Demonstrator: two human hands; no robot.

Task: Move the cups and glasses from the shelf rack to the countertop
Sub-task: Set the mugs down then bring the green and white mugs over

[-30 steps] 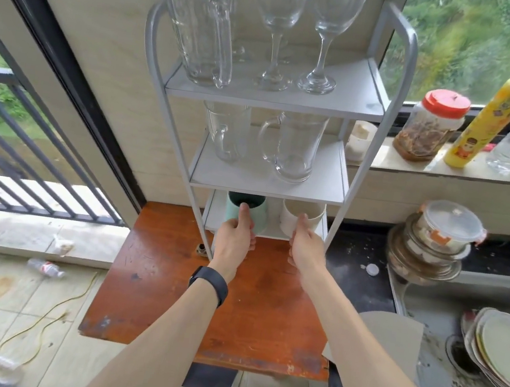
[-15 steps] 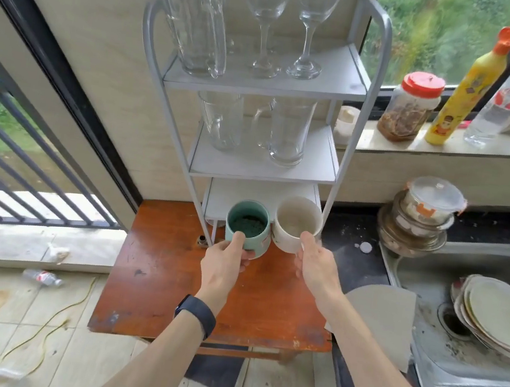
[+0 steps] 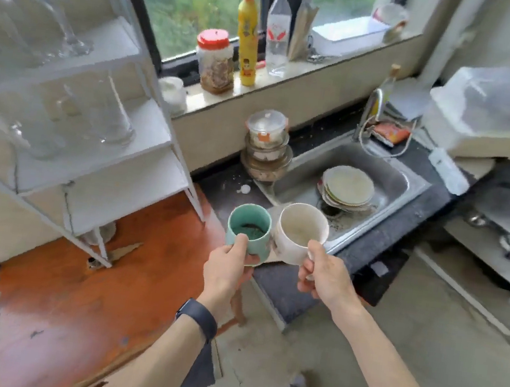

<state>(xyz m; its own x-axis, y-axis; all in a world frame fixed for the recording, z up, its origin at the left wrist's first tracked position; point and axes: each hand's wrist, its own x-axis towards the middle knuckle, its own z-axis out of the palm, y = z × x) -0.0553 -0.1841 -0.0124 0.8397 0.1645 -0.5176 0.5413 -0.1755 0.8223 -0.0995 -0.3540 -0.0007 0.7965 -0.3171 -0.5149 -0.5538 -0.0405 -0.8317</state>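
My left hand (image 3: 227, 268) grips a teal cup (image 3: 248, 228) by its near side. My right hand (image 3: 324, 277) holds a white cup (image 3: 299, 232) at its rim and handle side. Both cups are upright and side by side in the air, over the dark countertop (image 3: 224, 189) just left of the sink. The white shelf rack (image 3: 146, 119) stands at the left on the orange table (image 3: 76, 292). Its bottom shelf is bare. Blurred glass mugs (image 3: 107, 116) sit on the middle shelf and wine glasses (image 3: 70, 29) on the top one.
The steel sink (image 3: 390, 179) holds stacked plates (image 3: 348, 186). A pile of lidded bowls (image 3: 267, 145) stands on the counter at its left. A jar (image 3: 215, 61), a yellow bottle (image 3: 248, 33) and a water bottle (image 3: 276, 34) line the windowsill. A plastic-covered box (image 3: 495, 109) sits at the right.
Both hands pulled the two cups off the bottom shelf and carried them right, toward the sink. The view swung right, so the rack is at the left edge.
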